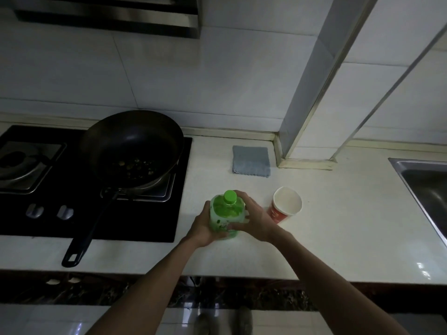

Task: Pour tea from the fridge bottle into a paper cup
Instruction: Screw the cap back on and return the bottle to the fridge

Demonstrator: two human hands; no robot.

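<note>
Bottle: a green tea bottle (223,215) stood upright over the white counter (338,226), near the front edge; the hands hid its base, so contact with the counter could not be told.
Cap: the green cap (230,197) was on the neck, at the bottle's 12 o'clock.
Left hand: the left hand (205,228) gripped the lower body from 8 o'clock, fingers curled round it.
Right hand: the right hand (254,218) clasped the bottle from 3 o'clock, fingers wrapped over the shoulder just beside the cap, thumb across the label.
Cup: a red paper cup (286,204) with a white inside stood upright at 3 o'clock of the bottle, just beside the right hand.
Cloth: a folded grey cloth (251,161) lay at 1 o'clock, by the wall.
Wok: a dark wok (131,146) sat on the black stove (48,213) at 10 o'clock, handle pointing to the counter's front edge.
Sink: a steel sink (425,187) lay at 3 o'clock of the cup, well apart.
</note>
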